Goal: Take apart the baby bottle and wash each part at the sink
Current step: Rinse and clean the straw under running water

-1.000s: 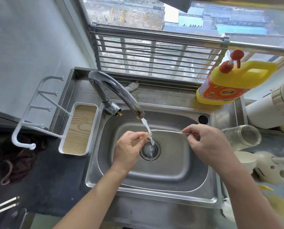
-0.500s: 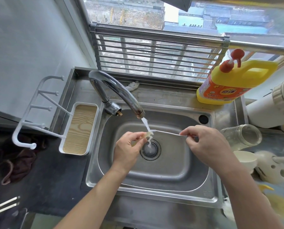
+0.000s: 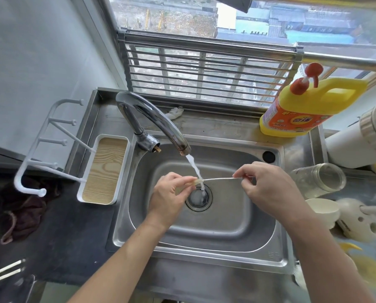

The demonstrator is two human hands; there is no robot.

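I am seeing daylight coming through the window (image 3: 270, 22) behind a metal grille (image 3: 204, 68). A grey wall (image 3: 40, 62) is running along the left.

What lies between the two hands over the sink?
Head view: a thin white straw runs from the left hand to the right hand; the water stream crosses it.

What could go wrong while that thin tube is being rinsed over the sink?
1. The left hand pinches the small beige tip right above the drain, under the water stream. Wet, it might slip down, and I cannot tell whether the drain has a strainer.
2. The clear bottle lies on its side beside the right hand, which pinches the thin tube. A nudge could roll it.
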